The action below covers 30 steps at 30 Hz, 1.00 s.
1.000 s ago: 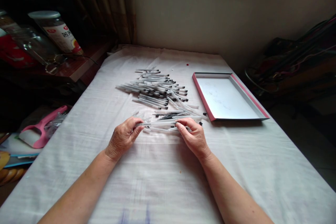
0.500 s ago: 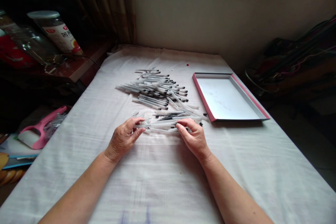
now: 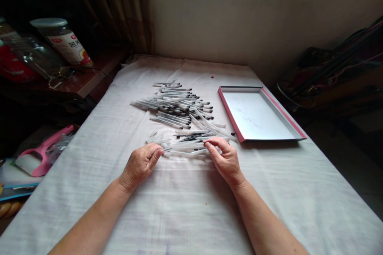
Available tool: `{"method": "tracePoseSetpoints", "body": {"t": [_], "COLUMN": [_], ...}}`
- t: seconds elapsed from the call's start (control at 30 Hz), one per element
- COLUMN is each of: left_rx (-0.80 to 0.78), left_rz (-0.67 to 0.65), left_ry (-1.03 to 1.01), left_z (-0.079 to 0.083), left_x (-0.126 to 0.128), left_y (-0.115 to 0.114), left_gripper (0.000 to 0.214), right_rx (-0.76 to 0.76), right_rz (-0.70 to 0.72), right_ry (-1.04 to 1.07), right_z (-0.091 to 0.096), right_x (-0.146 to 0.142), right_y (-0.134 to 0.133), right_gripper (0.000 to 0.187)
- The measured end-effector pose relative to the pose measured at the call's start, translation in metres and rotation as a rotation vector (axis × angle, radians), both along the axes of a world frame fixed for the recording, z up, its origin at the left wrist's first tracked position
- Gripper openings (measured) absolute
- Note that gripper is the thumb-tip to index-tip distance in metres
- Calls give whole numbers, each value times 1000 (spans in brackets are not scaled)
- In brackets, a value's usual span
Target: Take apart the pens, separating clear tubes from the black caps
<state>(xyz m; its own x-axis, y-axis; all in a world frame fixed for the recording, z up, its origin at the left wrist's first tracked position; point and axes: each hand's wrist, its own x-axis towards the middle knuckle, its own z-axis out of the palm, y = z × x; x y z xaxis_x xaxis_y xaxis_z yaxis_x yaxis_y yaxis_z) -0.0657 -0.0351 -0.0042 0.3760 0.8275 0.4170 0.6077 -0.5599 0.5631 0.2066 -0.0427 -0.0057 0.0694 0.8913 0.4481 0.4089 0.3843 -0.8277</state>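
Observation:
A clear pen barrel (image 3: 184, 146) runs between my two hands, low over the table. My left hand (image 3: 143, 164) is closed, thumb against the bent fingers, at the barrel's left end. My right hand (image 3: 225, 160) pinches the right end between thumb and forefinger, where a small dark tip shows. Just beyond my fingers lie loose clear tubes and thin black refills (image 3: 191, 136), partly hidden by the hands. Small clear pieces (image 3: 157, 139) rest beside the left fingertips. Farther back spreads a heap of clear pens with black ends (image 3: 176, 103).
A shallow box with pink sides (image 3: 231, 117) and a white inside stands at the right. A black plug (image 3: 232, 133) lies near its corner. Left of the cloth-covered table (image 3: 185, 207) are a pink-handled tool (image 3: 44, 149), glasses (image 3: 60, 77) and a labelled jar (image 3: 64, 44).
My left fingers have closed in more, and both hands are slightly farther apart. The whole view has shifted a little; the pen heap and box lie as before.

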Motion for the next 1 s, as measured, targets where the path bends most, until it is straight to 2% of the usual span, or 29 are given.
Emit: {"method": "tracePoseSetpoints", "body": {"t": [0.2, 0.43, 0.83, 1.0], "left_rx": [-34, -22, -33, -69], "left_rz": [-13, -29, -12, -31], "left_ry": [-23, 4, 40, 35], "left_z": [1, 0, 3, 7], "left_x": [-1, -1, 2, 3], "left_y": [0, 0, -1, -1], "left_gripper": [28, 26, 29, 37], "right_rx": [-9, 24, 26, 35], "right_rz": [13, 22, 39, 75], "right_ry": [-44, -54, -46, 8], "right_z": [2, 1, 5, 2], "right_x": [-2, -5, -5, -5], "right_y": [-1, -2, -2, 0], "right_gripper": [16, 9, 10, 12]}}
